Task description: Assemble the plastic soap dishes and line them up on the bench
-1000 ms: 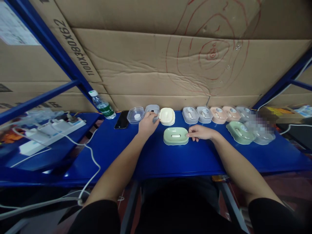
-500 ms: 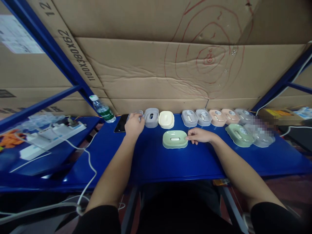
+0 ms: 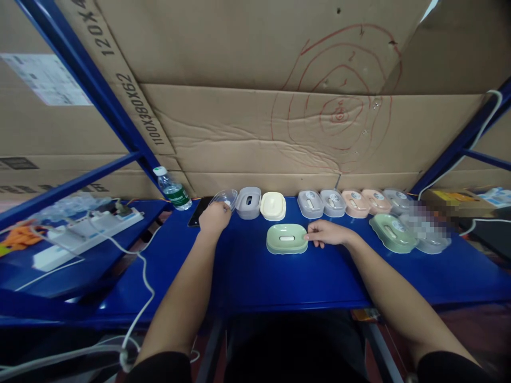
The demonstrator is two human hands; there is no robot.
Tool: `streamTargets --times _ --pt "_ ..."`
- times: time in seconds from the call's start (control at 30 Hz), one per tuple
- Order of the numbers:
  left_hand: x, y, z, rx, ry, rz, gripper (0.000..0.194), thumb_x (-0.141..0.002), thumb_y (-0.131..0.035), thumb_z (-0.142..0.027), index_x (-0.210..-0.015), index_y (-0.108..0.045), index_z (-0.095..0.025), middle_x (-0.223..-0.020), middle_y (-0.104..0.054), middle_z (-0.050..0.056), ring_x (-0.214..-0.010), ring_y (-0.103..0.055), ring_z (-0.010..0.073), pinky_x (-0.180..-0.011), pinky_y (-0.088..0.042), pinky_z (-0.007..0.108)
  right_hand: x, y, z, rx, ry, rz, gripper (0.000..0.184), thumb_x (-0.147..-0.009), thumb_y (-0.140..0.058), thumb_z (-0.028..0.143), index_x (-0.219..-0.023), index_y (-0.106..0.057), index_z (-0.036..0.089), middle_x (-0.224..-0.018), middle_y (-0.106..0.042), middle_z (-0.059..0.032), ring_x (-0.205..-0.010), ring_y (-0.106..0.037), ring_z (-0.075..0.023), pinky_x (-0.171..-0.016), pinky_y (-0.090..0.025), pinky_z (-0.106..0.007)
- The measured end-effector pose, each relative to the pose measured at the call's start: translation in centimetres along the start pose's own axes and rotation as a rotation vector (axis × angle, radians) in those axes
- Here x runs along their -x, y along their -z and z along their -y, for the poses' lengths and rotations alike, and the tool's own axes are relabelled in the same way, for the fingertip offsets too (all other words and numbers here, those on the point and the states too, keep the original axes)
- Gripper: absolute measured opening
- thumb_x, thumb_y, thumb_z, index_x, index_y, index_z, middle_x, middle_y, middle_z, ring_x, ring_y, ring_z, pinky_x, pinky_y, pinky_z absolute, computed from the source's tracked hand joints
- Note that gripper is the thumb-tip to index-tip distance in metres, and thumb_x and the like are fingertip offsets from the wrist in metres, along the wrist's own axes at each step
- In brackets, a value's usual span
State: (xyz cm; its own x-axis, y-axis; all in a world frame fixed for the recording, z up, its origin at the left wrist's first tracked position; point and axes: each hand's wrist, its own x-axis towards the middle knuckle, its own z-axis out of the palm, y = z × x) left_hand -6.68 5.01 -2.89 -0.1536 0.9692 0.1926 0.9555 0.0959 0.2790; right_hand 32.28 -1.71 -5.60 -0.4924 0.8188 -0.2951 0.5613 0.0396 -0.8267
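Note:
My left hand (image 3: 214, 217) is closed on the near edge of a clear plastic lid (image 3: 224, 198), which is tilted up beside the phone. Its fingertips are partly hidden. With thumb and fingers, my right hand (image 3: 325, 233) pinches the right end of a green soap dish (image 3: 275, 242), which lies flat on the blue table (image 3: 255, 282). A white oblong piece (image 3: 286, 238) shows in the dish's middle. Behind the dish sit a grey soap dish (image 3: 249, 208) with a dark slot and a cream soap dish (image 3: 273, 207).
Grey lidded dishes (image 3: 310, 205) and pink lidded dishes (image 3: 356, 205) line the back right. A green lidded dish (image 3: 393, 233) and clear lids (image 3: 433, 234) lie at right. At left are a phone (image 3: 198, 213), a water bottle (image 3: 173, 190) and a power strip (image 3: 88, 239). Cardboard (image 3: 223, 127) stands behind.
My left hand has drawn slightly left and toward me, and more of the clear lid shows, tilted up. My right hand stays at the green soap dish. The camera view has tilted up a little.

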Motion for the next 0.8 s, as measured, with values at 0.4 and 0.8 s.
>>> streamTargets --times 0.4,0.8 --pt "0.9 2.0 -0.6 0.217 0.043 -0.314 0.033 -0.102 -0.043 -0.04 -0.122 -0.058 -0.018 -0.11 -0.074 0.018 -0.105 -0.071 0.035 -0.09 -0.053 0.045 0.0 0.1 0.0 0.005 0.001 0.004 0.048 -0.08 -0.075 0.065 -0.08 -0.058 0.019 -0.067 -0.067 0.0008 -0.053 -0.061 -0.0121 -0.049 -0.042 -0.023" --pt "5.8 0.5 -7.2 1.405 -0.189 0.199 0.04 -0.088 -0.063 -0.06 -0.096 -0.057 -0.021 -0.079 -0.074 0.004 -0.036 -0.033 0.0043 -0.037 -0.024 0.021 -0.2 -1.0 1.9 -0.188 0.319 -0.491 0.066 -0.079 -0.077 0.058 -0.131 -0.057 0.023 -0.098 -0.069 -0.0034 -0.063 -0.056 -0.0131 -0.057 -0.048 -0.029"
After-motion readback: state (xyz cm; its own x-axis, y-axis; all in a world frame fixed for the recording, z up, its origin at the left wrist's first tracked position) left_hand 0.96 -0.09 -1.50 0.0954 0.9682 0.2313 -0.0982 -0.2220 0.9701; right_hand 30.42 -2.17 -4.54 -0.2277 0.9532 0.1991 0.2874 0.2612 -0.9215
